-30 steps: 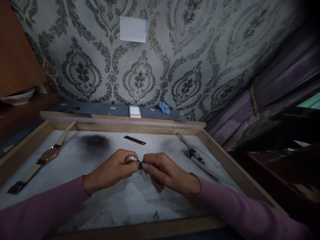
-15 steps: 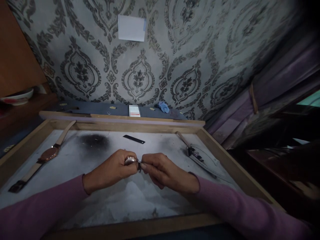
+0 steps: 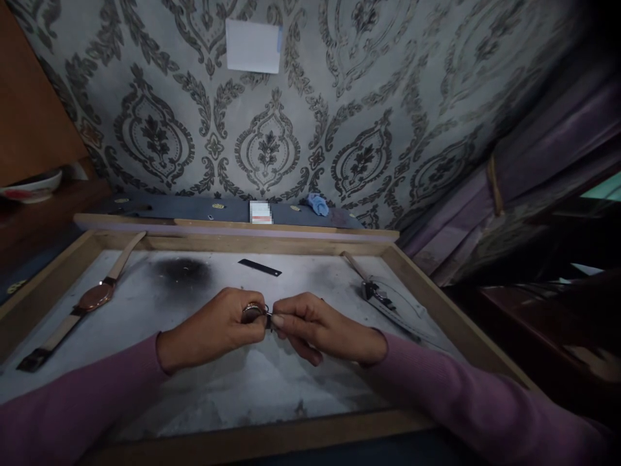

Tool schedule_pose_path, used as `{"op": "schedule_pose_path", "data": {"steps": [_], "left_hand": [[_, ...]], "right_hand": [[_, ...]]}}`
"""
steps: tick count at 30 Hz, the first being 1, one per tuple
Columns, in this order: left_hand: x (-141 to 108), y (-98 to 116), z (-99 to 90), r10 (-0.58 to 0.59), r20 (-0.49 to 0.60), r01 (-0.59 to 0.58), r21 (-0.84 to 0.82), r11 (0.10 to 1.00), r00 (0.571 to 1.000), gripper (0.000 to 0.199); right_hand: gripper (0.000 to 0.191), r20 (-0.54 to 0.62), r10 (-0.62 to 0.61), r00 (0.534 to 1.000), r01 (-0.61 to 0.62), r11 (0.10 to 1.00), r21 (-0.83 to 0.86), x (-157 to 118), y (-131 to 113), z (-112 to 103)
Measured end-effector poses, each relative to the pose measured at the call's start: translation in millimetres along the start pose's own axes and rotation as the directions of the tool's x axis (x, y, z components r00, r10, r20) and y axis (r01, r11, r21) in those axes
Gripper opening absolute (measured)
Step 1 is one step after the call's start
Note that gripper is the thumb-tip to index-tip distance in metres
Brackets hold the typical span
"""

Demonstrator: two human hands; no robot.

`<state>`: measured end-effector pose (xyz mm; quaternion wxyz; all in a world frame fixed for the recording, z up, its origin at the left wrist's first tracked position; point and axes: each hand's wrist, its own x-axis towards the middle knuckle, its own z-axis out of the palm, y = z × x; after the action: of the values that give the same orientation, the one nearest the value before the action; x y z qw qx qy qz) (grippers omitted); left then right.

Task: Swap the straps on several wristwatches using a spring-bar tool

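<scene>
My left hand (image 3: 213,327) is closed round a small round watch case (image 3: 252,313), whose rim shows between thumb and forefinger. Against its right side, my right hand (image 3: 323,327) pinches a small dark piece (image 3: 269,319) at the edge of the case; its exact shape is too small to tell. Both hands are over the white bottom of a shallow wooden tray (image 3: 272,241). Beyond them lies a flat black blade-like strip (image 3: 260,267).
A watch with a pale strap (image 3: 96,296) lies at the tray's left, another watch with a dark case (image 3: 373,292) at its right. Behind the tray are a small white box (image 3: 261,212) and a crumpled blue cloth (image 3: 318,204). Wooden walls edge the tray.
The watch case has tilted in my left hand, so its face looks darker and its rim shows more. My right fingers have shifted slightly and still pinch at its edge.
</scene>
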<state>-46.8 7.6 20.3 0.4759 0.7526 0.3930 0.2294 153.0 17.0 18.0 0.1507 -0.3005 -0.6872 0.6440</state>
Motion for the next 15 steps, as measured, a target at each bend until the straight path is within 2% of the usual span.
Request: {"op": "schedule_pose_path", "data": {"steps": [15], "left_hand": [[-2.6, -0.4, 0.9, 0.059, 0.021, -0.061, 0.119, 0.991, 0.998, 0.013]], "right_hand": [[0.034, 0.028, 0.077, 0.997, -0.081, 0.98, 0.182, -1.0, -0.6, 0.0]]}}
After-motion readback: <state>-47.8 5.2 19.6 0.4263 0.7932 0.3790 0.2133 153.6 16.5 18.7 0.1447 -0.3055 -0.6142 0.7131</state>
